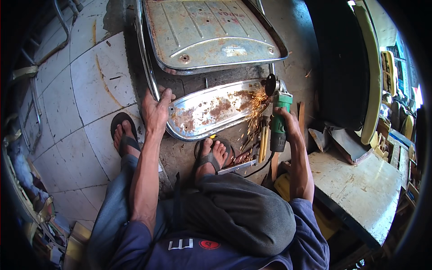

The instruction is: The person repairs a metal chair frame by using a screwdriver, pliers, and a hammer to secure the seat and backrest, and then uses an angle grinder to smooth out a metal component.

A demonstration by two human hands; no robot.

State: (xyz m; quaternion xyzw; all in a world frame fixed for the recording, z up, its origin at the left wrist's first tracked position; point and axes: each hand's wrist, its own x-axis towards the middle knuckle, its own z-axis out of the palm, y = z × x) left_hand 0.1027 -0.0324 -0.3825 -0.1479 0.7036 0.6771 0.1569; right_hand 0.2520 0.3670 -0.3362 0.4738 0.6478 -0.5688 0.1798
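Note:
A green angle grinder (281, 121) is gripped around its body by my right hand (286, 119). Its dark disc (271, 84) meets the right end of a rusty metal chair backrest (216, 108), and orange sparks (256, 105) spray down from there. Brown rust patches mark the backrest's shiny face. My left hand (156, 108) is wrapped round the chrome tube (144, 49) of the chair frame, beside the backrest's left end. Beyond the backrest lies the chair's worn metal seat pan (216, 33), ribbed and stained.
Sandaled feet stand near the backrest, the right one (213, 153) close to the sparks. A power cord (261, 168) trails from the grinder. A pale-topped table (355, 189) and a black padded panel (339, 67) stand at the right. White floor tiles (76, 121) and metal frames (33, 103) are at the left.

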